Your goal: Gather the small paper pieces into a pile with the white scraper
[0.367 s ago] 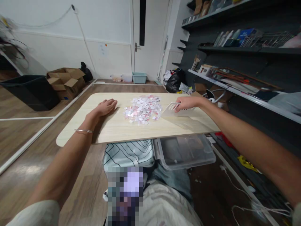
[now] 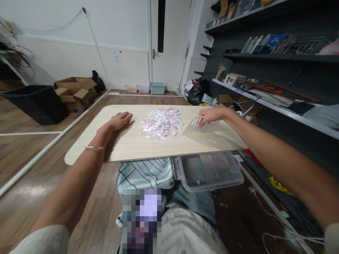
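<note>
A heap of small white and pink paper scraps (image 2: 162, 123) lies in the middle of a light wooden tabletop (image 2: 132, 144). My left hand (image 2: 119, 120) rests flat on the wood just left of the heap, fingers stretched out, holding nothing. My right hand (image 2: 210, 115) grips the top of a white slotted plastic scraper (image 2: 197, 126), which stands on the table at the heap's right edge.
A clear plastic bin (image 2: 209, 171) and a patterned cushion (image 2: 145, 173) sit under the table's near edge. Dark shelves (image 2: 265, 95) full of items run along the right. Cardboard boxes (image 2: 75, 92) and a black crate (image 2: 37, 102) stand at the left; cables lie on the floor at the right.
The scraper has edged slightly left toward the paper heap. My left hand has stayed where it was.
</note>
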Motion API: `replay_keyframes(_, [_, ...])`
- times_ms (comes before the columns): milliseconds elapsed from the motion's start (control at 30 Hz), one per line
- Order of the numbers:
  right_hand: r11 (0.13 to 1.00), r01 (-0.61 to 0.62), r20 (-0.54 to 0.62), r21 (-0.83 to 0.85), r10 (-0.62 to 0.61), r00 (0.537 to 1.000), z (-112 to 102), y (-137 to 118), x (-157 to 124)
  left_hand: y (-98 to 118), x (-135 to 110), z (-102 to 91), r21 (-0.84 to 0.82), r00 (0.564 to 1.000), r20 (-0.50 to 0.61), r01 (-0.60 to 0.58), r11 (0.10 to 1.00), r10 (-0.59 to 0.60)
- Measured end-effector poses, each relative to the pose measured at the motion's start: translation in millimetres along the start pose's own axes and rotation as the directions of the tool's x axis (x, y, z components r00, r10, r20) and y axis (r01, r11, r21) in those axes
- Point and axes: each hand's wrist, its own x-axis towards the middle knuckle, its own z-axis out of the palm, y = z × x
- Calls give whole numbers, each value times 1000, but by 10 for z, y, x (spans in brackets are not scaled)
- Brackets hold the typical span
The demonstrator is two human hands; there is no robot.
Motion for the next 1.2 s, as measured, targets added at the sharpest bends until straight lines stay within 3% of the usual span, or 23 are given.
replay_keyframes(333, [999, -8, -33, 33, 9, 999, -26, 3, -12, -27, 52, 26, -7, 992, 65, 108, 994, -107])
replay_keyframes(567, [1000, -15, 14, 17, 14, 1000, -39, -28, 17, -74, 87, 36, -16, 992, 79, 97, 995, -95])
replay_keyframes(767, [986, -37, 156, 160, 11, 988, 22, -86, -67, -91, 97, 40, -28, 993, 74, 91, 995, -88])
replay_keyframes(933, [973, -10, 128, 232, -21, 992, 27, -19, -237, -70, 80, 21, -21, 993, 79, 92, 996, -90])
replay_keyframes(1067, [984, 100, 51, 149, -109, 993, -215, -12, -289, -66, 71, 21, -34, 994, 59, 95, 995, -93])
replay_keyframes(1200, [989, 146, 62, -36, -144, 988, -348, -160, -196, -100, 84, 49, -31, 994, 55, 93, 995, -91])
